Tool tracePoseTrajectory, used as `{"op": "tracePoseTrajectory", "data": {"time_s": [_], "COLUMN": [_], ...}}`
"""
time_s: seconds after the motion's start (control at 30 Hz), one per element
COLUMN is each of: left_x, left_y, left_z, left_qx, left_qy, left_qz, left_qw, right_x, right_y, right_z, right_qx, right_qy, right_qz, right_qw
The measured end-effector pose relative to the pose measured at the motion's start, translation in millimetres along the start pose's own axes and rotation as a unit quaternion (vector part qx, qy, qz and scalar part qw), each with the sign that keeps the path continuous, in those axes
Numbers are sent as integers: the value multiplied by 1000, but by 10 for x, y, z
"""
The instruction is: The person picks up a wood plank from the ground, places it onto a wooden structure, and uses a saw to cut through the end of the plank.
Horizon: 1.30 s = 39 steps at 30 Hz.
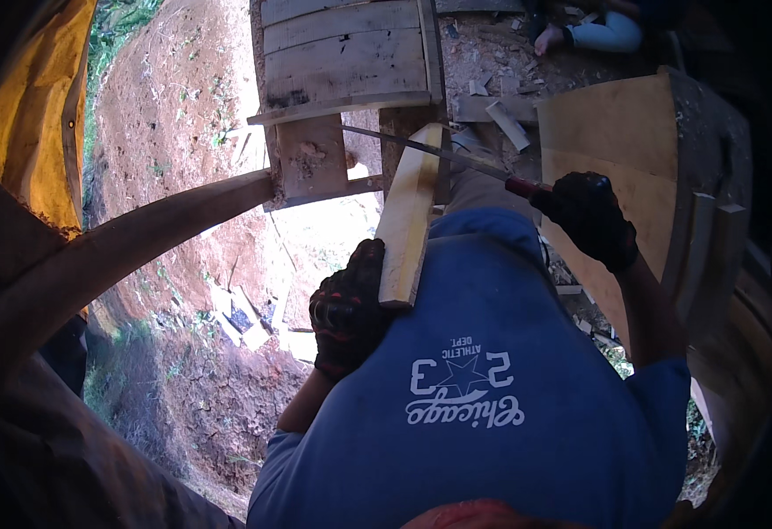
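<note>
Left hand (348,309), gloved, clamped around plank (409,216) at its near end. Right hand (590,216), gloved, fist closed on saw (443,154) handle; blade resting across plank's far end.

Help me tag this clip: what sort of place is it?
Probably an outdoor woodworking spot: bare reddish soil, a rough plank bench, and wood offcuts strewn on the ground.

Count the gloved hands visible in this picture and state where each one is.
2. The left hand grips the wooden plank's near end; the right hand holds the saw handle. None seems hidden.
</note>
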<state>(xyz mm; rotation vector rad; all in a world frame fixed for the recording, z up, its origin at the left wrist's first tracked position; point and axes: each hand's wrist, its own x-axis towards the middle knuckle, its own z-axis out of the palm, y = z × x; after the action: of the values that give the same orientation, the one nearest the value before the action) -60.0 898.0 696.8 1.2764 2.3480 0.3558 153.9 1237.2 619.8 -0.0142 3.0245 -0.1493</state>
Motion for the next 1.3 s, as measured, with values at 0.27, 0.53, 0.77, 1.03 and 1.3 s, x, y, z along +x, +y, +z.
{"op": "tracePoseTrajectory", "data": {"time_s": [0.27,0.53,0.77,1.03,1.3], "left_x": [-114,94,203,214,188], "left_y": [-285,-52,-10,-11,-155], "left_z": [244,-29,-212,-256,-215], "left_qx": [-101,1,25,1,6], "left_qy": [83,59,-10,-52,15], "left_qz": [-5,-18,10,-24,33], "left_qw": [991,998,1000,998,999], "right_x": [373,-417,158,260,-301], "right_y": [-731,-24,-380,-744,-112], "right_z": [-969,-328,-790,-735,213], "right_qx": [407,-112,230,165,22], "right_qy": [127,1,109,15,-3], "right_qz": [8,30,29,38,111], "right_qw": [905,993,967,986,994]}}
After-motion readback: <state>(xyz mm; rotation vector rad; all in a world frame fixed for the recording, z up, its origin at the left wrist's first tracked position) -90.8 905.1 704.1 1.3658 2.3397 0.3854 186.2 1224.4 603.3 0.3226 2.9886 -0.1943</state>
